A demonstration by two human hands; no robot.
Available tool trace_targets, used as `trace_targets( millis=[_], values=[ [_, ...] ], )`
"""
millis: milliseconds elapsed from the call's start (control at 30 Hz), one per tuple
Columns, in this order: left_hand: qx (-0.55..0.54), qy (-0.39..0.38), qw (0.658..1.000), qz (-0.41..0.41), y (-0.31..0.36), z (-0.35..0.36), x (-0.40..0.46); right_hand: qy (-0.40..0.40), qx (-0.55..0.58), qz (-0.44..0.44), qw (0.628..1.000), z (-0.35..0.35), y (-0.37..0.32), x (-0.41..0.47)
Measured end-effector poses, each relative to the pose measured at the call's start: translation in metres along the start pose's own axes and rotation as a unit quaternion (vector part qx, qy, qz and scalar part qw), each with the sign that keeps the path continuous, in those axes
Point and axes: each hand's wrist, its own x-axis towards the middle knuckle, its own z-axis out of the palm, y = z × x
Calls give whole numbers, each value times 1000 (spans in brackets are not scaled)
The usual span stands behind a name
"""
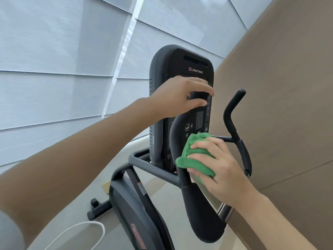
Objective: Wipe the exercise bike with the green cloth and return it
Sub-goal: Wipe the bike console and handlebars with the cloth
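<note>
The black exercise bike stands in the middle, its tall console facing me with a keypad low on its face. My left hand grips the top end of the near black handlebar in front of the console. My right hand presses a bunched green cloth against the same handlebar lower down, fingers spread over the cloth. The far handlebar rises to the right, untouched.
Grey window blinds fill the left and back. A tan wall panel runs close along the right of the bike. On the floor lie a white cord and the bike's front foot.
</note>
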Motion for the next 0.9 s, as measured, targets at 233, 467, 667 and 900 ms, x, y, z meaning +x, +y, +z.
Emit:
trace_targets(
  millis=[233, 467, 667, 900],
  values=[
    [-8, 28, 1000, -13, 6, 1, -6, 47, -3, 46, 998, 54, -24, 41],
    [7, 30, 999, -13, 9, 3, -6, -18, 129, 94, 987, 47, -24, -9],
    [22, 34, 999, -35, 13, 13, -13, -67, 179, 109, 975, 28, -19, -33],
    [53, 40, 996, -52, 22, 24, -20, 57, 262, 188, 945, 8, 12, -31]
  ],
)
